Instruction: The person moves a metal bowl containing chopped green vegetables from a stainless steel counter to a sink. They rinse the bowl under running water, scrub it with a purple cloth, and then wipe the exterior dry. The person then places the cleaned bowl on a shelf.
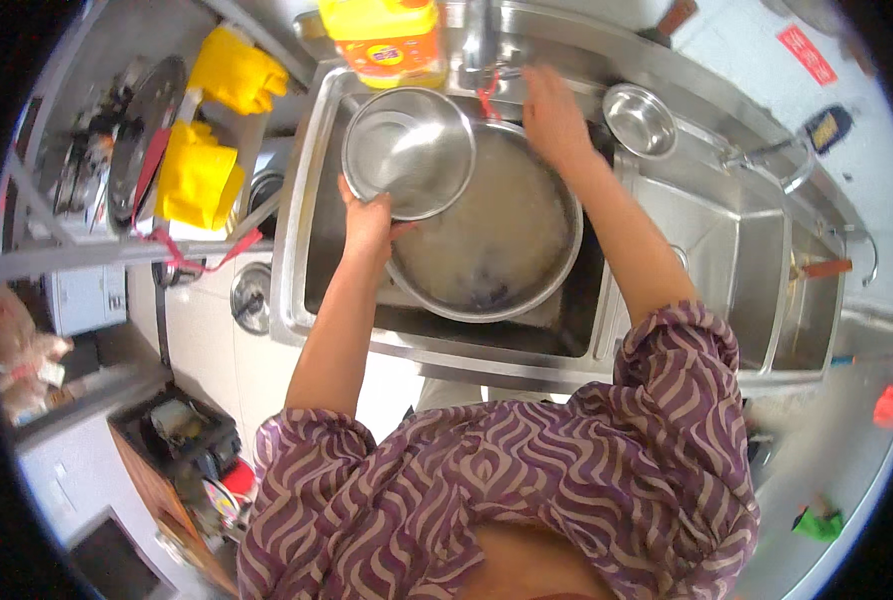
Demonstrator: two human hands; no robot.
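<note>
My left hand (pixel 369 217) grips the near rim of a round stainless steel bowl (pixel 409 150) and holds it over the left part of a large metal basin (pixel 476 318). Cloudy water fills the basin, with something dark near its lower edge; what this is I cannot tell. The basin stands in the left compartment of a steel sink (pixel 446 360). My right hand (pixel 551 105) is raised, blurred, beside the faucet (pixel 479 45) and its lever; whether it touches the lever I cannot tell. A red string hangs under the faucet.
A yellow plastic jug (pixel 386 45) stands behind the sink, left of the faucet. A small steel bowl (pixel 639 121) rests on the sink's back ledge at the right. Yellow rubber gloves (pixel 198 180) lie on the left rack. A second faucet (pixel 776 150) and further sink compartments (pixel 686 225) are at the right.
</note>
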